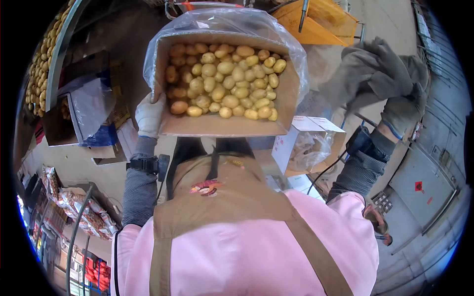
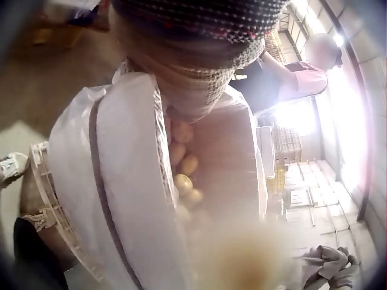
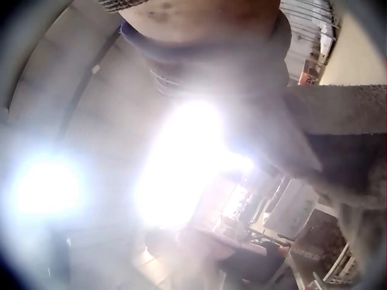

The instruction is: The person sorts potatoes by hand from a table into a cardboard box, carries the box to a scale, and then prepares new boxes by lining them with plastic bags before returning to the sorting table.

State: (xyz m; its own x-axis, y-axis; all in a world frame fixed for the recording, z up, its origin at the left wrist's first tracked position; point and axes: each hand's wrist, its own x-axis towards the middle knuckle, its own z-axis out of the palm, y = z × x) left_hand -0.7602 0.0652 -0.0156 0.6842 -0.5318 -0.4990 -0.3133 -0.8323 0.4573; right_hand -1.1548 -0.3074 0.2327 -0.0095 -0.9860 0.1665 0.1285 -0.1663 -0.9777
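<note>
In the head view, my left hand [image 1: 149, 116], in a pale glove, grips the left rim of a cardboard box [image 1: 224, 127] with the thumb over its edge. Small yellow potatoes [image 1: 229, 81] fill the box, and a clear plastic liner [image 1: 227, 20] is folded out over its sides. Off to the right, my gloved right hand [image 1: 402, 116] holds a bunched grey cloth [image 1: 377, 74], raised away from the box. The left wrist view shows the glove [image 2: 199, 90] at the rim, with a few potatoes [image 2: 184, 183] below. Glare washes out much of the right wrist view, where the cloth [image 3: 357, 175] hangs at right.
A white carton [image 1: 308, 133] with plastic inside stands right of the box. An orange bin [image 1: 321, 22] is behind it. At left are another lined box [image 1: 86, 116] and a chute [image 1: 59, 54] beside more potatoes. Bagged goods [image 1: 81, 209] fill a rack at lower left.
</note>
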